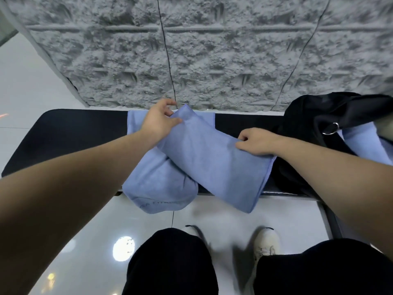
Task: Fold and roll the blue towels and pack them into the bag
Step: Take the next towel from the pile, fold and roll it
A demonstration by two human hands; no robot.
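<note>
Centrally, black bench (63,133) against textured grey wall (212,50), glossy floor (32,81) | left hand (158,122) and right hand (258,141) pinch folded blue towel (212,162) | black bag (319,120) at right.

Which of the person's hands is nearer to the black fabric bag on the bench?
Right. The right hand pinches the folded blue towel just beside the black fabric bag; the left hand holds the towel's far corner.

Both my bare forearms reach forward and converge. My left hand (158,120) sits farther out, thumb and curled fingers pinching the towel's (210,160) far corner. My right hand (256,141) lies nearer, knuckles up, fingers tucked under, its grip closed on the towel's right edge.
</note>
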